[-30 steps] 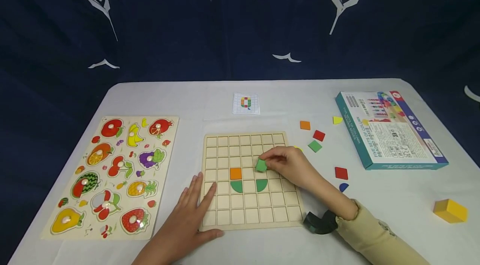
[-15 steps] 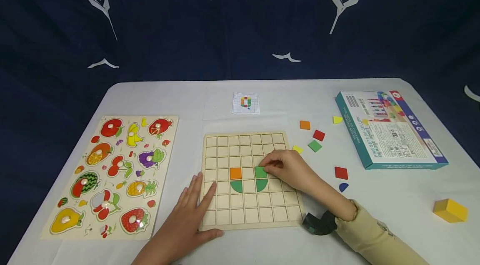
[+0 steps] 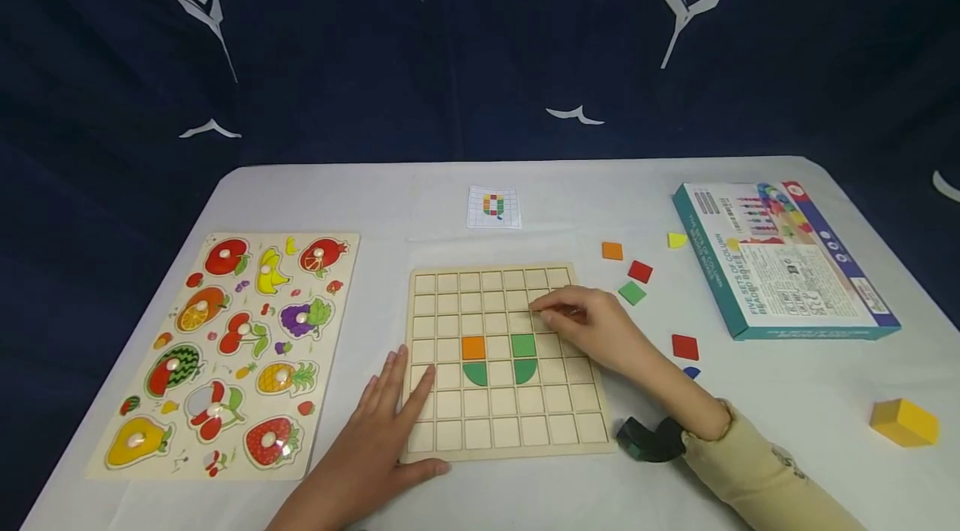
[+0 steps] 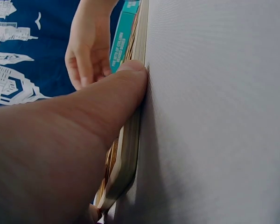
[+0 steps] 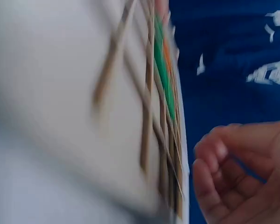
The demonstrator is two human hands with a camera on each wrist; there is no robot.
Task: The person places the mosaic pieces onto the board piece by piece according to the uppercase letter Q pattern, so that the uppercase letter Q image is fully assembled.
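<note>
A wooden grid board [image 3: 502, 433] lies flat on the white table. Four of its cells carry pieces: an orange square [image 3: 473, 348], a green square [image 3: 523, 345] and two green quarter circles, one left [image 3: 476, 373] and one right [image 3: 525, 372]. My left hand [image 3: 375, 435] rests with spread fingers on the board's left side, its thumb [image 4: 126, 81] at the near edge. Above the board's right half hovers my right hand [image 3: 596, 329], fingers loosely bent and holding nothing. In the right wrist view that hand [image 5: 242, 170] is apart from the board.
Loose tiles lie right of the board, among them an orange square [image 3: 612, 251], a red square [image 3: 685, 347] and a green square [image 3: 632, 293]. A pattern card [image 3: 493, 207] sits behind it. A fruit puzzle [image 3: 247, 298], a box [image 3: 787, 264] and a yellow block [image 3: 904, 423] flank it.
My right hand has set the green square into the cell above the right quarter circle, let go and moved up and right. The left hand has stayed in place.
</note>
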